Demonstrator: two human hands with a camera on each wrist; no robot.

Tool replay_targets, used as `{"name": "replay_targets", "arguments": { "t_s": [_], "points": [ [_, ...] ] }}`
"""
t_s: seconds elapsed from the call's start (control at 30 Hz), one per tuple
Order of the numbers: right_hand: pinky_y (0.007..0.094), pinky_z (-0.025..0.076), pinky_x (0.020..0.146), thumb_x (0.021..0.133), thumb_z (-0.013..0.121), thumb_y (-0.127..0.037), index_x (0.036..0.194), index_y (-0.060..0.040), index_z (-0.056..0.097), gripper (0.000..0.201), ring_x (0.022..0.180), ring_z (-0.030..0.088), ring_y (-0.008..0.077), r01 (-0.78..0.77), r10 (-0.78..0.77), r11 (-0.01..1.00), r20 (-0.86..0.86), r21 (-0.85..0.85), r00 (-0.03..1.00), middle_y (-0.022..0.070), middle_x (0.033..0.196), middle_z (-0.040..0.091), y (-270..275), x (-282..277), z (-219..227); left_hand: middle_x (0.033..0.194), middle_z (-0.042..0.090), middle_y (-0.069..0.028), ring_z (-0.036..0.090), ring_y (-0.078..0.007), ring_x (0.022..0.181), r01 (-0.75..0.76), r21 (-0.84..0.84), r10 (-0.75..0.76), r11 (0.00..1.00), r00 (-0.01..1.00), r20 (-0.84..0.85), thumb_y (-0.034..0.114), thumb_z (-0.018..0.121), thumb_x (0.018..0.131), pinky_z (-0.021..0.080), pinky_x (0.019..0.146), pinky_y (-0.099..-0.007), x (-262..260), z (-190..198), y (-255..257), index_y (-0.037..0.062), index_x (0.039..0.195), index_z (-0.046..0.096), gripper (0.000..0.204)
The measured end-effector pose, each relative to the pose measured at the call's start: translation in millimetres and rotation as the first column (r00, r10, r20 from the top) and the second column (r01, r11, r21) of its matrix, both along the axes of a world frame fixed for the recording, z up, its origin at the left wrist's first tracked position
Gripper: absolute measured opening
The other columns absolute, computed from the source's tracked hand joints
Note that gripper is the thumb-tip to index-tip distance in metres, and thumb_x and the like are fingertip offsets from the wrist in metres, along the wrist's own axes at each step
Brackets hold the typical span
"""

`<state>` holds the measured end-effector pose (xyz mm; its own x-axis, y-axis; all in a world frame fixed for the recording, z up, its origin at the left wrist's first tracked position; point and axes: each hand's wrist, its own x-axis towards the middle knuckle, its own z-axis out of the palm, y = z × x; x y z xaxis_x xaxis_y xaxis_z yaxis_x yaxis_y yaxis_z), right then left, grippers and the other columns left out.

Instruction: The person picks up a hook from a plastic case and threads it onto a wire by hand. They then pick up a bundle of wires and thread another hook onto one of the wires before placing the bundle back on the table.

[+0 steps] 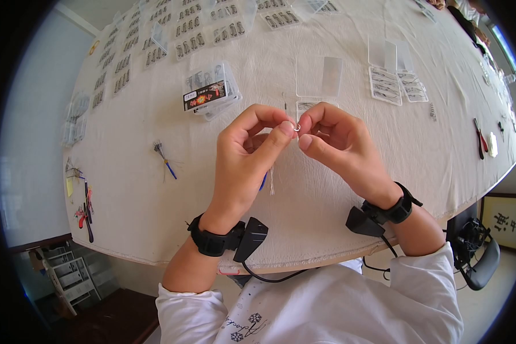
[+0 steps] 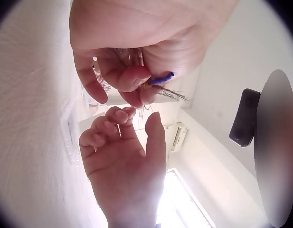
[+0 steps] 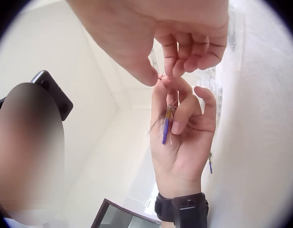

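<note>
In the head view my two hands meet over the table's middle. Thumb and forefinger of my left hand (image 1: 243,152) pinch a small shiny fishing hook (image 1: 297,128). Its other fingers curl over a bundle of thin wire-like strands with a blue-wrapped end (image 3: 166,130), kept against the palm. My right hand (image 1: 350,149) comes in from the other side, fingertips right at the hook, pinching a thin line (image 2: 151,109) beside it. Much of the line is hidden by the fingers.
A similar blue-ended bundle (image 1: 165,157) lies left on the white cloth (image 1: 206,178). Stacked clear boxes (image 1: 209,92) stand beyond my hands, with open clear cases (image 1: 384,86) farther right. Pliers (image 1: 480,139) lie at the right edge, more tools (image 1: 87,209) at the left. Rows of hooks fill the far side.
</note>
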<state>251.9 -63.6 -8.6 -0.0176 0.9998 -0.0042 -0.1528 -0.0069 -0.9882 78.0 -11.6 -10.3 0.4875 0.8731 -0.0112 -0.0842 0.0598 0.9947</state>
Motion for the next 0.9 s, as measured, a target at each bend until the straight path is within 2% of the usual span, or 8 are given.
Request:
{"name": "replay_targets", "arguments": {
  "t_s": [0.17, 0.27, 0.47, 0.57, 0.77, 0.9],
  "points": [
    [0.0200, 0.049, 0.073, 0.091, 0.068, -0.010, 0.094, 0.0005, 0.064, 0.011, 0.084, 0.059, 0.0046, 0.064, -0.065, 0.997, 0.025, 0.047, 0.998, 0.0010, 0.090, 0.064, 0.7, -1.6, -5.4, 0.090, 0.061, 0.0048, 0.055, 0.0004, 0.076, -0.015, 0.009, 0.016, 1.000, 0.999, -0.048, 0.017, 0.066, 0.094, 0.032, 0.053, -0.0162, 1.3, -1.0, -1.2, 0.0078, 0.100, 0.062, 0.012],
    [0.0192, 0.048, 0.072, 0.092, 0.067, -0.008, 0.094, 0.0010, 0.064, 0.010, 0.083, 0.059, 0.0035, 0.076, -0.076, 0.997, 0.021, -0.001, 0.997, 0.0009, 0.090, 0.064, -0.7, -0.3, -2.3, 0.091, 0.061, 0.0043, 0.053, 0.0006, 0.073, -0.005, 0.050, 0.008, 0.999, 0.998, -0.070, 0.014, 0.067, 0.093, 0.031, 0.053, -0.0165, 1.4, -1.5, -0.5, 0.0067, 0.100, 0.062, 0.012],
    [0.0193, 0.049, 0.074, 0.092, 0.064, -0.007, 0.095, 0.0016, 0.063, 0.009, 0.083, 0.058, 0.0029, 0.081, -0.081, 0.997, 0.010, 0.009, 0.997, 0.0000, 0.090, 0.064, -0.3, 1.3, -1.6, 0.089, 0.061, 0.0035, 0.050, 0.0013, 0.068, -0.025, 0.089, 0.023, 0.996, 0.999, 0.025, 0.011, 0.068, 0.092, 0.033, 0.056, -0.0158, 6.0, 2.5, -3.0, 0.0043, 0.099, 0.062, 0.011],
    [0.0190, 0.049, 0.075, 0.093, 0.064, -0.007, 0.094, 0.0017, 0.063, 0.009, 0.084, 0.059, 0.0031, 0.057, -0.057, 0.998, -0.001, -0.003, 0.998, 0.0003, 0.090, 0.064, 0.6, 4.3, -2.2, 0.088, 0.062, 0.0027, 0.050, 0.0012, 0.067, -0.005, 0.175, 0.013, 0.984, 0.999, -0.044, 0.011, 0.068, 0.092, 0.036, 0.059, -0.0158, 3.1, 3.5, -1.3, 0.0041, 0.099, 0.062, 0.011],
    [0.0185, 0.049, 0.075, 0.093, 0.064, -0.007, 0.094, 0.0017, 0.063, 0.009, 0.086, 0.060, 0.0035, 0.045, -0.045, 0.999, -0.002, -0.026, 0.999, 0.0002, 0.091, 0.064, 0.4, 5.4, 2.2, 0.084, 0.063, 0.0013, 0.057, -0.0004, 0.072, 0.013, 0.163, 0.001, 0.986, 0.996, -0.087, 0.011, 0.068, 0.093, 0.044, 0.066, -0.0178, 0.4, -0.1, 0.8, 0.0031, 0.097, 0.063, 0.010],
    [0.0189, 0.049, 0.074, 0.093, 0.064, -0.007, 0.094, 0.0015, 0.063, 0.008, 0.084, 0.060, 0.0036, 0.071, -0.071, 0.997, -0.006, -0.025, 0.997, 0.0001, 0.090, 0.064, 0.0, 4.1, 1.2, 0.082, 0.065, 0.0001, 0.057, -0.0007, 0.071, -0.003, 0.172, 0.018, 0.985, 0.996, -0.086, 0.012, 0.068, 0.093, 0.044, 0.066, -0.0184, 1.8, -2.7, 1.7, 0.0031, 0.097, 0.064, 0.011]
  ]
}}
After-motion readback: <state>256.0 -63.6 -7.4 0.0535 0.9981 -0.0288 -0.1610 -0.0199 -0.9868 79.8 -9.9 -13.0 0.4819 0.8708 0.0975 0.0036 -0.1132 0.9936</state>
